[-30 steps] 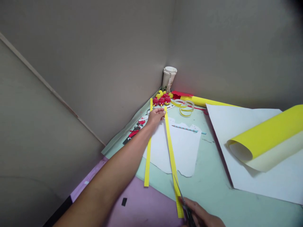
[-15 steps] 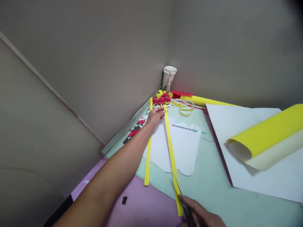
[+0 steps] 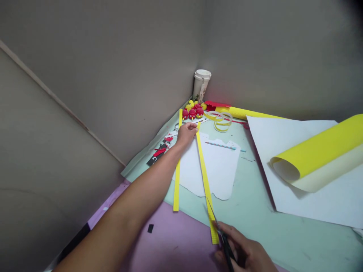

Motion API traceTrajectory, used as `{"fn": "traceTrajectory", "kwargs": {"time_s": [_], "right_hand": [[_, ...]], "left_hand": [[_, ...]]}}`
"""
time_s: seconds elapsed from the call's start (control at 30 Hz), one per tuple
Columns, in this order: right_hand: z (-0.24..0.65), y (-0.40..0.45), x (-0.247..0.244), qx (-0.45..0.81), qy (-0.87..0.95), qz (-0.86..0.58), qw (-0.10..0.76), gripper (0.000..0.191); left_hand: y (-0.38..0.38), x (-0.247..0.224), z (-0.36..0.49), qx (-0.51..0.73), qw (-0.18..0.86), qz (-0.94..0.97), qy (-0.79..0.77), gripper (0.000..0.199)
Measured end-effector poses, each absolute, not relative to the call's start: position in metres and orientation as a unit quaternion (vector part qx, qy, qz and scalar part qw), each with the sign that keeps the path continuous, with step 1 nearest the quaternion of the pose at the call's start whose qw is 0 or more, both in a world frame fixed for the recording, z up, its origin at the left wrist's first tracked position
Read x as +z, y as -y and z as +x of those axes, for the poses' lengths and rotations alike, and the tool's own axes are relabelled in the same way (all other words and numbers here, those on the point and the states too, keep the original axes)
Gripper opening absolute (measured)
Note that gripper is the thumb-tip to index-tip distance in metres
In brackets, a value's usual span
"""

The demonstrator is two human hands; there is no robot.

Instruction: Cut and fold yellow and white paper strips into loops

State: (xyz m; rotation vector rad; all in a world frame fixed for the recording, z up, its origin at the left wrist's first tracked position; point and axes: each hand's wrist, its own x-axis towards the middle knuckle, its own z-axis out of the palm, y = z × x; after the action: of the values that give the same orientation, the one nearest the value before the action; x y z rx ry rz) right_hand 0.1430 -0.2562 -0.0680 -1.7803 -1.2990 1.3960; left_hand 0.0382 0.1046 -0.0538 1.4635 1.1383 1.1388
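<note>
Yellow strip (image 3: 203, 166), narrow and finely ribbed, near slim, pointed scissors (image 3: 222, 237).

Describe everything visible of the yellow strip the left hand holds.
The yellow strip is long and narrow, ridged crosswise like corrugated paper. It slants over the white sheet, its near end over the purple surface. The left hand pinches it near its far end. Scissors in the right hand overlap its near part; contact is unclear.

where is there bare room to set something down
The near green mat, between torn paper and large white sheet; the purple surface between left forearm and right hand, bar a small black scrap. Crowded: the far corner by the cup, with red and yellow balls.
</note>
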Motion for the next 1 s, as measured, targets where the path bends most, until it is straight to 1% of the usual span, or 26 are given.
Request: {"fn": "traceTrajectory", "kwargs": {"time_s": [0.23, 0.47, 0.6, 0.67, 0.77, 0.9, 0.97, 1.0], "right_hand": [[0.143, 0.251, -0.054, 0.512, 0.493, -0.661, 0.240, 0.055], [0.132, 0.252, -0.052, 0.475, 0.476, -0.686, 0.278, 0.054], [0.133, 0.253, -0.053, 0.468, 0.486, -0.684, 0.278, 0.053], [0.135, 0.252, -0.052, 0.474, 0.495, -0.677, 0.269, 0.053], [0.138, 0.251, -0.051, 0.484, 0.507, -0.666, 0.254, 0.053], [0.136, 0.250, -0.049, 0.471, 0.513, -0.669, 0.257, 0.053], [0.135, 0.249, -0.048, 0.459, 0.513, -0.677, 0.261, 0.053], [0.134, 0.249, -0.047, 0.455, 0.512, -0.680, 0.262, 0.053]], "left_hand": [[-0.099, -0.056, 0.042, 0.409, 0.351, 0.670, -0.510, 0.015], [-0.093, -0.057, 0.043, 0.370, 0.252, 0.714, -0.539, 0.025], [-0.089, -0.056, 0.044, 0.331, 0.206, 0.754, -0.529, 0.014], [-0.087, -0.053, 0.043, 0.302, 0.192, 0.776, -0.520, 0.013], [-0.081, -0.046, 0.038, 0.257, 0.174, 0.804, -0.507, 0.019], [-0.072, -0.036, 0.026, 0.194, 0.168, 0.840, -0.478, 0.025], [-0.067, -0.034, 0.019, 0.163, 0.175, 0.856, -0.458, 0.037], [-0.065, -0.033, 0.015, 0.150, 0.180, 0.864, -0.445, 0.047]]}}
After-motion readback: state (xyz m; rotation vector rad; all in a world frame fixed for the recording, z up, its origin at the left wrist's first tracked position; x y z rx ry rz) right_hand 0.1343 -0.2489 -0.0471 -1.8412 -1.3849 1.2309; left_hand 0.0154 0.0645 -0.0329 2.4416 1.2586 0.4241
